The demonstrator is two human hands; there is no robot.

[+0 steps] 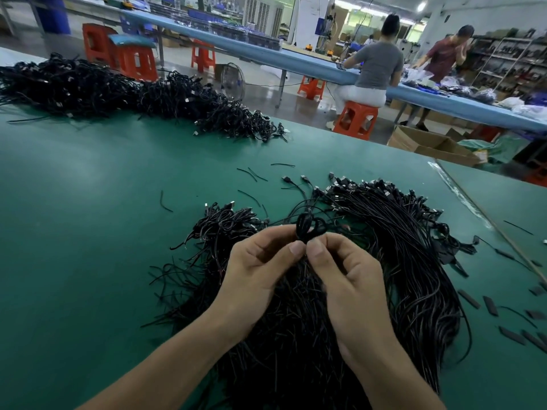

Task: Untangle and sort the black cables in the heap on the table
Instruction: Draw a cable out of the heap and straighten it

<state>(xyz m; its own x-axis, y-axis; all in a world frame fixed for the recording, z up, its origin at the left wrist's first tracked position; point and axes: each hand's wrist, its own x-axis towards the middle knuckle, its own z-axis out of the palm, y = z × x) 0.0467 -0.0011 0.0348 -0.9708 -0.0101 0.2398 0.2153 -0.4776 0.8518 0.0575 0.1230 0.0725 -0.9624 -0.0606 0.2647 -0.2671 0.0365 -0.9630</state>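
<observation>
A small coiled cable (309, 227) is held just above the near heap (296, 335), at the centre of the view. The left hand (260, 261) and the right hand (346, 270) each pinch the base of the coil between thumb and forefinger, with the thumbs nearly touching. The remaining fingers curl loosely inward and hold nothing else.

The near heap of black cables lies on the green table (88, 232), under both wrists. Touching it on the right, an arc of straighter cables (408, 232) lies side by side, plug ends fanned toward the far edge. A smaller tangle (228, 223) sits at the heap's far left. Loose offcuts (251, 173) lie scattered beyond it. Short flat black strips (491, 304) dot the table's right side. A long far heap (118, 90) runs along the table's far left edge.

Off the table, at the far right, an open cardboard box (429, 143) stands on the floor; its contents cannot be made out. Dark trays (236, 34) line a blue bench (325, 66); what they hold is too small to tell.
</observation>
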